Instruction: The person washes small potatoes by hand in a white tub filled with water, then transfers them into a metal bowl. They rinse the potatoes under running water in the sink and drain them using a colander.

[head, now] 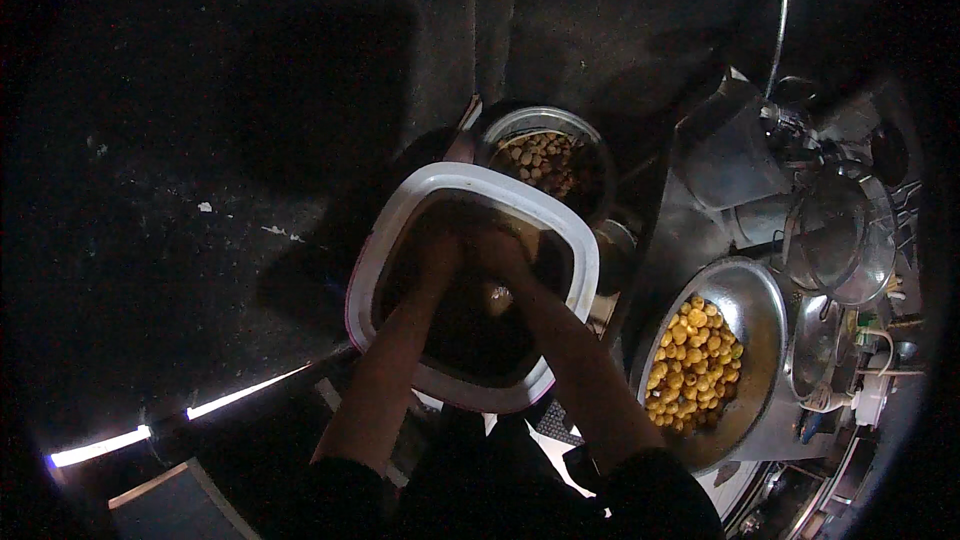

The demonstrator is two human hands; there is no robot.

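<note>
A white-rimmed, rounded-square plastic basin point(581, 247) stands before me, with a dark interior that looks like it holds liquid. Both my forearms reach down into it from the near side. My left hand point(442, 244) is in the upper part of the basin, and my right hand point(499, 251) is close beside it. The hands are dim and blurred, so their fingers and anything in them cannot be made out. A small pale round piece point(499, 298) shows below my right hand, next to the wrist.
Behind the basin stands a round metal pot point(544, 116) with small brownish round pieces. To the right, a large metal bowl point(757, 315) holds many yellow round pieces on a metal counter point(686, 229). Beyond it are strainers point(844, 240), a faucet-like metal pipe point(780, 30) and other utensils.
</note>
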